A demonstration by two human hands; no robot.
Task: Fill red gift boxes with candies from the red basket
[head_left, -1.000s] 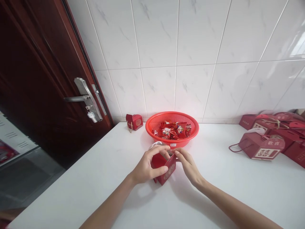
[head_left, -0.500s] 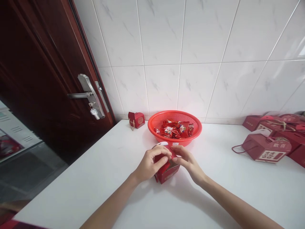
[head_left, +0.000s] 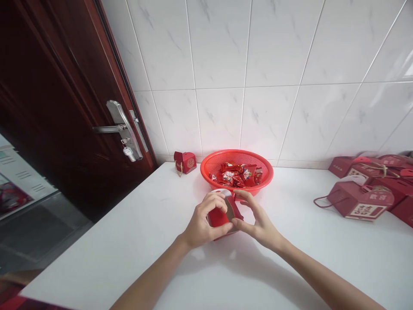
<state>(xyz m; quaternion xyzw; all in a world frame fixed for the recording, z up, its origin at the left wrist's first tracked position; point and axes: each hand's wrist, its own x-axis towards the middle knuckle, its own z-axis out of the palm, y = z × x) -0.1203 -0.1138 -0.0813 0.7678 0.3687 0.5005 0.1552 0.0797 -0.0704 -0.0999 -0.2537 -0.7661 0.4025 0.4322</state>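
Note:
A small red cardboard gift box [head_left: 218, 218] sits on the white table in front of me, between my two hands. Its top is partly open, with bare brown card and a bright red surface showing. My left hand [head_left: 202, 224] curves round the left side, fingertips over the top and thumb at the near edge. On the right, my right hand [head_left: 260, 223] grips the box between thumb and fingers, the thumbs nearly touching. Much of the box is hidden by my hands. Just behind it stands a red plastic basket [head_left: 211, 183] holding several red-wrapped sweets [head_left: 237, 175].
Another small red box [head_left: 189, 162] with a cord stands at the back left by the wall. Several red gift boxes [head_left: 364, 199] are piled on the right. Left of the table [head_left: 129, 241] is a dark red door [head_left: 71, 86] with a metal handle.
Both thumbs have moved down to the near edge of the box and the fingers have spread. The box's top now shows more bare card and a wider red surface.

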